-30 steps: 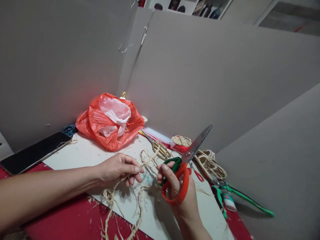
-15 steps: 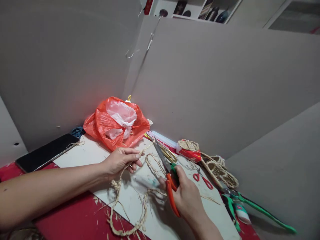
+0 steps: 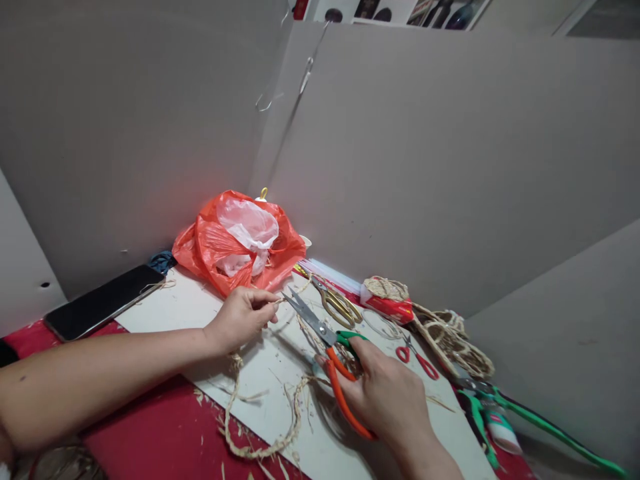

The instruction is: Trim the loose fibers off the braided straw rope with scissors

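Note:
My left hand point(image 3: 246, 319) pinches a pale braided straw cord point(image 3: 255, 451) near one end. From there the cord hangs in a loop over the board's front edge and runs back up beneath my right hand. In my right hand point(image 3: 383, 383) is a pair of scissors point(image 3: 320, 327) with one orange and one green handle. Their blades are parted, with the tips at the strand just beside my left fingertips. Whether the strand lies between the blades is hard to make out.
A white board point(image 3: 210, 363) lies on a red surface point(image 3: 150, 427). Around it are a red plastic bag point(image 3: 200, 247), a black phone point(image 3: 105, 303), gold-handled scissors point(image 3: 340, 307), small red scissors point(image 3: 425, 365), woven straw pieces point(image 3: 470, 353) and green-handled cutters point(image 3: 555, 423). Grey panels stand behind.
The scissor blades have swung left and down to the strand by my left fingers, and they have parted. My left hand has turned slightly, still pinching the cord. The view has shifted a little.

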The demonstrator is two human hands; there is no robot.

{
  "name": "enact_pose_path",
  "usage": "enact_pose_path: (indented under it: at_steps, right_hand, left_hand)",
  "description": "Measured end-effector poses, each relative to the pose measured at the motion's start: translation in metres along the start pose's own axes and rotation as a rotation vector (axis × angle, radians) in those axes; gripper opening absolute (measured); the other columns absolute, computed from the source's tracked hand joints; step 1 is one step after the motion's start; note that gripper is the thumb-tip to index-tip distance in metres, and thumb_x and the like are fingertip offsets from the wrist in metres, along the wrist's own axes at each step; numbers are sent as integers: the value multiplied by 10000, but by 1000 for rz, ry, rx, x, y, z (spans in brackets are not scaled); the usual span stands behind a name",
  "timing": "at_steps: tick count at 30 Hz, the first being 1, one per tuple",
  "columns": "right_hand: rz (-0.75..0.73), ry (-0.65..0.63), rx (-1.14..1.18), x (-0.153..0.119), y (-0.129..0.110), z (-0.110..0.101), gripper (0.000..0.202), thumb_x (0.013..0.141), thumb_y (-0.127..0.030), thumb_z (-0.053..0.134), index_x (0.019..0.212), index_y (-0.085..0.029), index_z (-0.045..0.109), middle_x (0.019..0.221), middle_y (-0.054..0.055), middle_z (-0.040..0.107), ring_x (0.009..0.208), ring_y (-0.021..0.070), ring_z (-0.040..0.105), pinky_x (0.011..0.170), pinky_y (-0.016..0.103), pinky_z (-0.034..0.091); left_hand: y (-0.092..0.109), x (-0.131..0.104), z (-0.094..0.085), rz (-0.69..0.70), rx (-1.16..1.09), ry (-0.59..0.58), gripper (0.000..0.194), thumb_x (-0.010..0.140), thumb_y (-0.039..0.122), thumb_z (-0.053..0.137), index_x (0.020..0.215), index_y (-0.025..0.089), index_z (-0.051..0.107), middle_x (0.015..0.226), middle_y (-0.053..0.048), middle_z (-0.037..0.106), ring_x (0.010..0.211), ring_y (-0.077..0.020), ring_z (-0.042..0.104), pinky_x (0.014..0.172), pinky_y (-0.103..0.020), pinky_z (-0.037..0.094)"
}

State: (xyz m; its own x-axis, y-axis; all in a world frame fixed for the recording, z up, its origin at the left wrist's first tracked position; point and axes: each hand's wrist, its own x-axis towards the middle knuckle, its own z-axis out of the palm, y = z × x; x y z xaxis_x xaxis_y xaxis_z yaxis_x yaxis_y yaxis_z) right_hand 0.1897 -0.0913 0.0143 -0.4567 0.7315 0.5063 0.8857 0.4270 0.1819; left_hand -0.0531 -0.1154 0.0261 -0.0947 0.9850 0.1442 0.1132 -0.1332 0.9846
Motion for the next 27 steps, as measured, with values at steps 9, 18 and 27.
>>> enact_pose_path:
  at_steps: [9, 18, 27]
  right_hand:
    - [-5, 14, -37, 0, -8, -5, 408, 758, -627, 468, 652, -238, 532, 517, -7, 602, 452, 165, 529, 477, 258, 228]
    - [-63, 66, -9, -1, -1, 4, 436, 760, -627, 490, 589, -228, 529, 461, -18, 573, 403, 142, 511, 447, 249, 242]
    - [56, 100, 45, -1, 1, 2, 412, 775, -613, 462, 638, -237, 559, 494, -14, 593, 448, 156, 544, 465, 252, 282]
  left_hand:
    - [-5, 4, -3, 116, 109, 45, 204, 766, 235, 540, 753, 132, 716, 628, -24, 641, 577, -112, 523, 560, -212, 393]
    - [-1, 5, -1, 16, -7, 37, 187, 758, 239, 565, 811, 116, 697, 610, -18, 622, 501, -79, 470, 494, -195, 370]
    - [6, 5, -1, -82, -268, 15, 133, 746, 249, 621, 779, 121, 627, 634, -26, 651, 463, -60, 491, 479, -189, 392]
